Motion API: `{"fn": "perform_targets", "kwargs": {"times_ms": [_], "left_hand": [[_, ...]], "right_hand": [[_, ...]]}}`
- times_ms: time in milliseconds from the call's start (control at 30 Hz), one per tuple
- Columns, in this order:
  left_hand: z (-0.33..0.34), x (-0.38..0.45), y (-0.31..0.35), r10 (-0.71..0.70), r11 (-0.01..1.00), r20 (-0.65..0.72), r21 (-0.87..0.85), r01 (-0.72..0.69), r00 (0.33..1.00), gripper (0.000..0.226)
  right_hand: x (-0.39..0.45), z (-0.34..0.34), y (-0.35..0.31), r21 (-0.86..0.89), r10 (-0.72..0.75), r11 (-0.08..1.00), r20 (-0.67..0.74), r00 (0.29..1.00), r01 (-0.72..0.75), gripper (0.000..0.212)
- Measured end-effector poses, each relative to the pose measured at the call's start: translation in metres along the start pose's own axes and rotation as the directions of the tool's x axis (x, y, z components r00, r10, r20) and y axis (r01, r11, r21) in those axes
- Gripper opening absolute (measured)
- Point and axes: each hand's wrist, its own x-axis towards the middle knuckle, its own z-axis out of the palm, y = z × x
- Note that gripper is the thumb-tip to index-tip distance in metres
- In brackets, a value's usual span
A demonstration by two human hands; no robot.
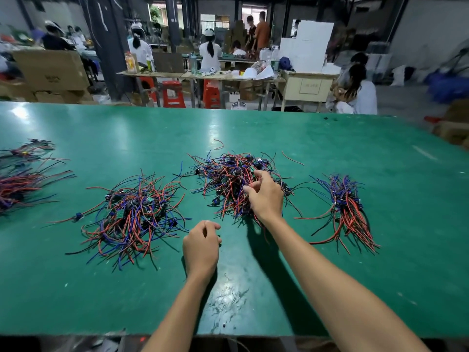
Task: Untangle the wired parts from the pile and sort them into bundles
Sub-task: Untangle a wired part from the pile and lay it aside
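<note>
A tangled pile of red, blue and black wired parts (228, 179) lies at the centre of the green table (330, 138). My right hand (266, 196) reaches into the pile's near right side, fingers curled among the wires. My left hand (201, 246) rests on the table in front of the pile, fingers loosely curled, holding nothing. A second loose pile (134, 214) lies to the left. A combed, aligned bundle (346, 209) lies to the right.
More wire bundles (20, 174) lie at the table's far left edge. A loose red wire (218, 144) lies behind the centre pile. Beyond the table are red stools, benches, cardboard boxes and several seated people.
</note>
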Motion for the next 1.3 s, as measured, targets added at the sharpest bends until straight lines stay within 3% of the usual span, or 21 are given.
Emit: {"fn": "perform_targets", "kwargs": {"times_ms": [167,300,400,467,567,667,800,867,1167,1233,1300], "left_hand": [[0.001,0.0,0.0,0.033,0.999,0.013,0.033,-0.033,0.999,0.033],[0.0,-0.001,0.0,0.051,0.997,0.007,0.052,-0.051,0.999,0.033],[0.002,0.001,-0.002,0.065,0.997,0.024,0.036,-0.066,0.998,0.034],[0.003,0.001,-0.001,0.089,0.996,0.041,-0.015,-0.088,0.995,0.039],[0.004,0.003,-0.001,0.128,0.99,0.04,-0.065,-0.125,0.991,0.053],[0.003,0.005,-0.003,0.171,0.981,0.017,-0.099,-0.168,0.985,0.055],[-0.002,0.001,-0.001,0.209,0.952,0.066,-0.243,-0.187,0.976,0.024],[-0.005,-0.001,0.0,0.199,0.94,0.092,-0.299,-0.163,0.976,0.018],[-0.017,-0.003,0.0,0.188,0.894,0.213,-0.442,-0.077,0.959,0.012],[-0.018,-0.003,0.001,0.182,0.879,0.202,-0.473,-0.067,0.962,0.014],[-0.021,-0.001,0.001,0.144,0.867,0.195,-0.498,-0.028,0.97,0.015]], "right_hand": [[-0.011,0.0,0.007,0.249,0.078,0.965,0.054,0.996,-0.089,0.033],[-0.02,-0.003,0.014,0.521,0.269,0.741,0.346,0.899,-0.423,0.029],[-0.028,-0.013,0.022,0.566,0.203,0.622,0.551,0.809,-0.542,0.023],[-0.037,-0.017,0.028,0.566,0.12,0.594,0.64,0.759,-0.571,0.021],[-0.055,-0.017,0.038,0.563,-0.003,0.586,0.721,0.693,-0.583,0.035],[-0.071,-0.013,0.044,0.609,-0.084,0.618,0.681,0.728,-0.498,0.043],[-0.087,-0.008,0.043,0.665,-0.194,0.68,0.57,0.798,-0.309,0.027],[-0.092,-0.008,0.041,0.651,-0.216,0.718,0.543,0.812,-0.245,0.025],[-0.098,-0.007,0.042,0.603,-0.216,0.774,0.536,0.816,-0.191,0.015],[-0.097,-0.007,0.043,0.601,-0.186,0.781,0.482,0.856,-0.168,0.02],[-0.095,-0.007,0.045,0.512,-0.137,0.857,0.342,0.93,-0.062,0.019]]}}
